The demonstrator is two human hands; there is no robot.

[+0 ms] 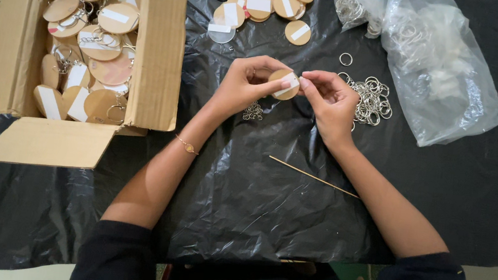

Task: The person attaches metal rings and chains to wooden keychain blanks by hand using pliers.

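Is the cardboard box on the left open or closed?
Open. The cardboard box has its flaps folded outward, one lying flat toward the person, and wooden discs with white strips and metal rings show inside.

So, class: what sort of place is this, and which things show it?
Probably a home craft workspace for assembling keyrings: a black plastic sheet covers the surface, a cardboard box holds finished wooden discs, and loose metal rings lie piled nearby.
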